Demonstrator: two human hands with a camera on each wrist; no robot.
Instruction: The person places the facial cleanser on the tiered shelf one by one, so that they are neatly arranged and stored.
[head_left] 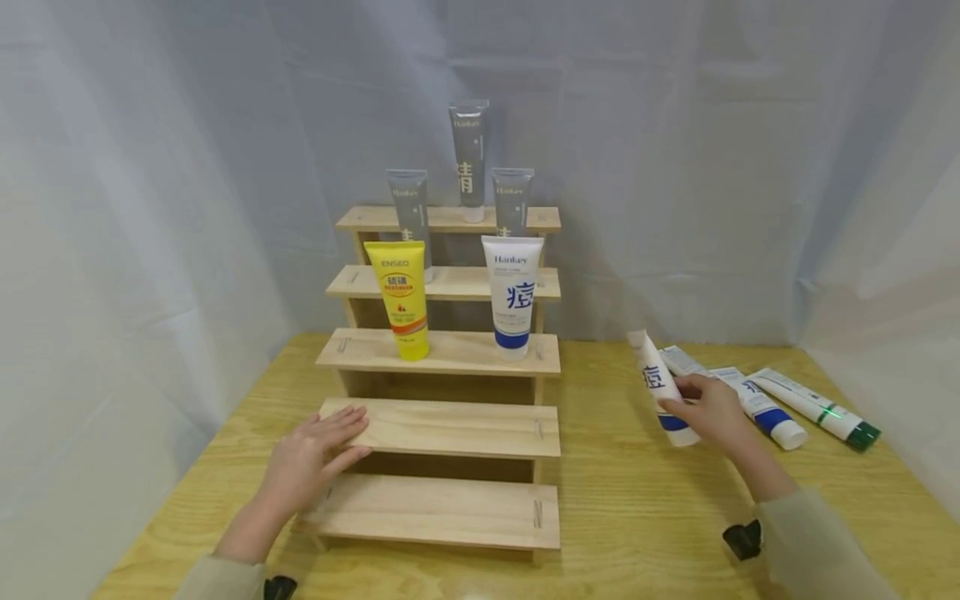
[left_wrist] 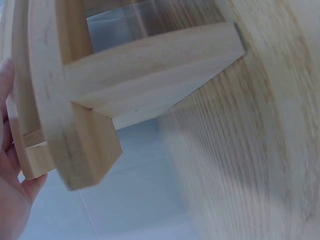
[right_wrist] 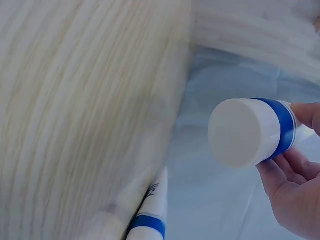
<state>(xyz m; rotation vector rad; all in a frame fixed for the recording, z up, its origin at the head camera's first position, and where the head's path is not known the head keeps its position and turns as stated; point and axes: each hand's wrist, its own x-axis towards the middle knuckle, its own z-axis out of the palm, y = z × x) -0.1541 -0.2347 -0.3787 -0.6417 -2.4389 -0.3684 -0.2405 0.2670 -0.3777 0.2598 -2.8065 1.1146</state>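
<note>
My left hand (head_left: 318, 450) rests on the left end of the second step from the bottom of a wooden tiered stand (head_left: 450, 425), fingers over the board and thumb along its front edge. In the left wrist view this hand (left_wrist: 12, 185) lies at the board's end. To the right of the stand, my right hand (head_left: 712, 412) grips a white tube with a blue band (head_left: 660, 387) between thumb and fingers, tilted with its cap down. The right wrist view shows the tube's round white cap (right_wrist: 235, 132) from below.
Three grey tubes, one of them (head_left: 470, 158) topmost, a yellow tube (head_left: 402, 300) and a white-and-blue tube (head_left: 513, 296) stand on the upper steps. Beside my right hand lie white-and-blue tubes (head_left: 765, 408) and a green-capped tube (head_left: 821, 408) on the wood-grain table (head_left: 630, 525). Pale curtains (head_left: 675, 167) hang around.
</note>
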